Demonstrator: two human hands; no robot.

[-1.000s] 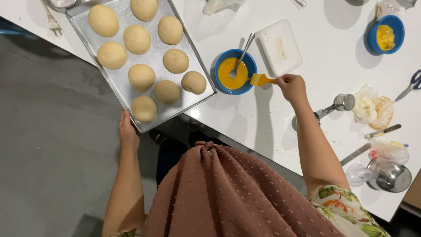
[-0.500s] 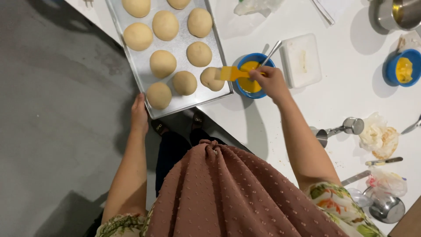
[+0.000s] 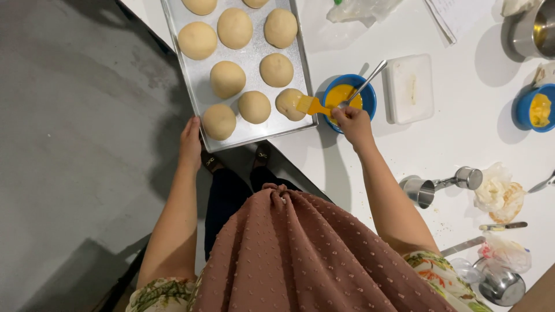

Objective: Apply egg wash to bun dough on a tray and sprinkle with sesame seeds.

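A metal baking tray point(image 3: 254, 136) holds several pale round dough buns. My right hand point(image 3: 351, 122) grips an orange pastry brush point(image 3: 311, 105), whose bristles touch the bun at the tray's near right corner point(image 3: 287, 103). Just right of the tray sits a blue bowl of yellow egg wash point(image 3: 350, 96) with a metal spoon handle point(image 3: 369, 78) leaning in it. My left hand point(image 3: 191, 141) rests on the tray's near left corner, holding its edge.
A white rectangular container point(image 3: 410, 88) lies right of the bowl. Metal measuring cups point(image 3: 439, 186), crumpled paper point(image 3: 498, 195), a second blue bowl point(image 3: 535, 108) and a steel pot point(image 3: 535, 32) stand on the white table. Grey floor lies to the left.
My right hand carried the brush from the egg wash bowl leftward onto the nearest right bun. The left hand stayed on the tray's corner.
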